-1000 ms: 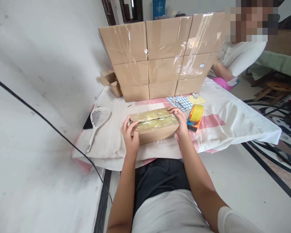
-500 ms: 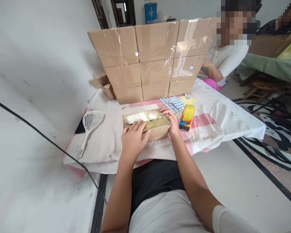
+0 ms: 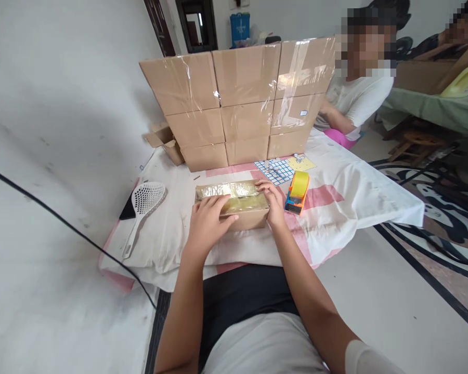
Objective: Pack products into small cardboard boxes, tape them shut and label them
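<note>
A small cardboard box (image 3: 245,222) with shiny yellowish tape on its top lies in front of me on the cloth-covered table. My left hand (image 3: 208,221) grips its left part, fingers laid over the top and thumb at the upper front edge. Around the right end curls my right hand (image 3: 272,203), its fingertips on the top near the back corner. The box's left end is partly hidden behind my left hand. Just right of my right hand stands a tape dispenser (image 3: 297,192) with a yellow roll, touched by neither hand.
A wall of stacked cardboard boxes (image 3: 244,122) rises behind, with an open box (image 3: 166,141) at its left. A white slotted scoop (image 3: 148,200) lies on the left. Stickers on a sheet (image 3: 276,170) lie behind the dispenser. Another person (image 3: 361,93) sits at the right.
My left thumb has slid down and left along the box's front edge. The dark gap beside the left fingers on the top is less visible. Both hands stay on the box; the view has shifted slightly.
</note>
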`<control>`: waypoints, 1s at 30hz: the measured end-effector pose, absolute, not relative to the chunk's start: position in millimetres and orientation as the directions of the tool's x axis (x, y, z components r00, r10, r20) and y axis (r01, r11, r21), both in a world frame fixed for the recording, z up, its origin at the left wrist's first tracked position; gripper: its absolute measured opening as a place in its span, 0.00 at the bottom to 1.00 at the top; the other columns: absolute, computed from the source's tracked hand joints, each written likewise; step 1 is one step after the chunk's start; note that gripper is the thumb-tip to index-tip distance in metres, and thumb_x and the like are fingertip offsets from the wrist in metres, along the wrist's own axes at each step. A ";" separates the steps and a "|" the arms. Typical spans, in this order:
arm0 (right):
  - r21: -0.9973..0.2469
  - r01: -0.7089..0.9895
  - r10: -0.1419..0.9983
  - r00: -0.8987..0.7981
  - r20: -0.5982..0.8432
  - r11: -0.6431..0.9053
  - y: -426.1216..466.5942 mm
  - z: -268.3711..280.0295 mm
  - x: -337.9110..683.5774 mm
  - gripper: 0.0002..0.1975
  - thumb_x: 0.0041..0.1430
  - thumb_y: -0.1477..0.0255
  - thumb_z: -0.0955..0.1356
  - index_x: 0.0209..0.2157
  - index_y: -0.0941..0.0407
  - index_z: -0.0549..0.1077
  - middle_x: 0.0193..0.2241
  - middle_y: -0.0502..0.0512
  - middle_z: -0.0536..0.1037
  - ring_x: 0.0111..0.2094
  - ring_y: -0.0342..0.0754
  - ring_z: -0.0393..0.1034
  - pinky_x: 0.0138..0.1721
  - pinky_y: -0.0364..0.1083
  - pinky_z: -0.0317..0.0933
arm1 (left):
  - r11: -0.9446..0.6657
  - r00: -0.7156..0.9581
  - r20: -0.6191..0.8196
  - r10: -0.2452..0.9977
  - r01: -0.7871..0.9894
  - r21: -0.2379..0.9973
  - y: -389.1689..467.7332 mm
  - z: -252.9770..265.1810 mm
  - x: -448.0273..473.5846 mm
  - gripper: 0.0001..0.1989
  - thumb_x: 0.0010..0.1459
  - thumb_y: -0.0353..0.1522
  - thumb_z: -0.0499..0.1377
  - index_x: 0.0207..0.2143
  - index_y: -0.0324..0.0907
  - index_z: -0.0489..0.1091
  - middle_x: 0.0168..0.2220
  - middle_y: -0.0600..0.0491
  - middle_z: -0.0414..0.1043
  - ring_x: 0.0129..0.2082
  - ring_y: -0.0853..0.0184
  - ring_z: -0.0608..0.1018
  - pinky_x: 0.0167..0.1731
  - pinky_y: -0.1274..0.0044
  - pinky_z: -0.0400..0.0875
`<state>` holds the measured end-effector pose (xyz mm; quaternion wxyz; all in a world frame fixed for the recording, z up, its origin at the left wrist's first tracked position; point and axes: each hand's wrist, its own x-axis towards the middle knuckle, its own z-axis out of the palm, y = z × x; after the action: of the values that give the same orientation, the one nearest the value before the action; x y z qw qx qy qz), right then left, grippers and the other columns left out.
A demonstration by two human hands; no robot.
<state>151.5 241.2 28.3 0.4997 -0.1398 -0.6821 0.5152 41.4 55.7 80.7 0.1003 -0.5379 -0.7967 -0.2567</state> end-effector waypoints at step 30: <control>-0.733 0.096 0.422 -0.865 0.273 0.673 241.9 98.4 164.1 0.16 0.66 0.66 0.68 0.55 0.42 0.75 0.56 0.56 0.71 0.60 0.61 0.66 0.61 0.63 0.64 | 0.126 -0.232 0.337 0.912 0.943 0.308 75.5 92.8 -34.3 0.12 0.63 0.43 0.57 0.43 0.46 0.69 0.46 0.48 0.69 0.49 0.55 0.66 0.56 0.54 0.59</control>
<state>164.1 241.9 98.4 0.2155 -0.1457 -0.8888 0.3772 -34.3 75.5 92.8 0.0331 -0.6188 -0.7496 -0.2326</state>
